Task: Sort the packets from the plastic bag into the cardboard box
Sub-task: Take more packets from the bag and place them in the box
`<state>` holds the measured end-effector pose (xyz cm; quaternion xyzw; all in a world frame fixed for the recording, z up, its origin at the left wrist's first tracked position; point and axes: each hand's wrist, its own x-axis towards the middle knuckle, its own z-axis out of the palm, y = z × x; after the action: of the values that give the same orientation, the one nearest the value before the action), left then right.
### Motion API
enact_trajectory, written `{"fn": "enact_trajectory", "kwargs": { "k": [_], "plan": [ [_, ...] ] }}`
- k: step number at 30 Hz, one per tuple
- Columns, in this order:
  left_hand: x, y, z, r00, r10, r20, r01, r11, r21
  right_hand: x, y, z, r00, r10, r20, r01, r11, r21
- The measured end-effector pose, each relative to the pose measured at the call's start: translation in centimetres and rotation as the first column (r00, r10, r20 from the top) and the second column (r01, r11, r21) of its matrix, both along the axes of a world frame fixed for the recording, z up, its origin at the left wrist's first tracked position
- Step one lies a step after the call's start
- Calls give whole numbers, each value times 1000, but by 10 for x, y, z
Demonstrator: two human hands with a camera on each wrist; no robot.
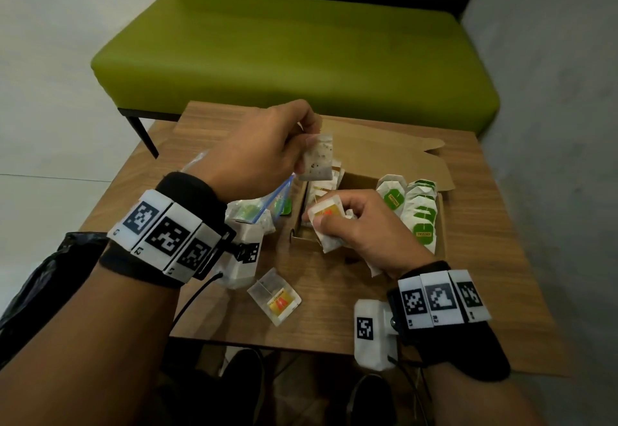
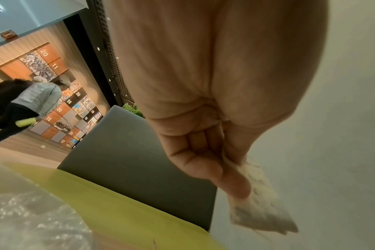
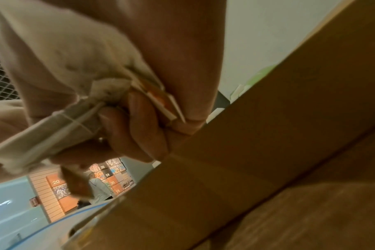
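My left hand (image 1: pixel 302 131) pinches a pale speckled packet (image 1: pixel 317 158) by its top, holding it above the left part of the open cardboard box (image 1: pixel 442 221); the same packet (image 2: pixel 261 206) hangs from my fingers in the left wrist view. My right hand (image 1: pixel 337 218) grips a small stack of packets (image 1: pixel 326 213), the top one with an orange label, at the box's near left side. That stack (image 3: pixel 79 116) shows between fingers and thumb in the right wrist view. The clear plastic bag (image 1: pixel 261 205) lies left of the box with packets inside. One orange-labelled packet (image 1: pixel 274 296) lies loose on the table.
Green-labelled packets (image 1: pixel 418 211) stand in rows in the box's right part, white ones (image 1: pixel 322 185) at its left. The box flap (image 1: pixel 401 151) lies open behind. The small wooden table (image 1: pixel 485 258) fronts a green bench (image 1: pixel 294 58). A black bag (image 1: pixel 43 275) sits at my left.
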<state>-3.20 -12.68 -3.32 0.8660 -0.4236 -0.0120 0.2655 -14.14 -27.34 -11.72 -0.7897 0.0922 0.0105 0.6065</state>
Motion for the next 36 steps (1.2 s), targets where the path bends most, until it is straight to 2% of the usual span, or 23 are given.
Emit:
{"fn": "enact_trajectory", "kwargs": {
  "k": [3,5,11,15,19,24,28,34,36],
  "plan": [
    [1,0,-3,996,10,88,-14,999,40,-1,-1,-1,998,-49,31,48,998,36],
    [2,-1,-7,996,-8,91,3,998,56,0,-1,1,996,-78,50,75,995,64],
    [3,-6,-22,987,-154,-46,157,985,69,-1,1,8,987,-152,52,132,952,275],
    [4,-5,-25,974,-159,-159,162,987,4,-1,2,14,977,-212,36,185,916,357],
    [5,-7,-28,970,-108,-219,102,994,-41,0,2,11,964,-267,-9,255,909,330],
    [5,-5,-20,952,-67,-299,16,985,-169,-2,-9,13,929,-367,-44,356,857,374],
    [1,-1,-7,935,-64,-348,-21,972,-233,-4,-11,16,957,-288,-13,275,899,340],
    [-6,0,5,937,-35,-348,-73,953,-294,-1,-8,2,966,-260,-16,260,961,89],
    [-6,-1,6,935,-38,-353,-79,948,-310,-2,-5,2,976,-216,2,215,973,89]
  ]
}}
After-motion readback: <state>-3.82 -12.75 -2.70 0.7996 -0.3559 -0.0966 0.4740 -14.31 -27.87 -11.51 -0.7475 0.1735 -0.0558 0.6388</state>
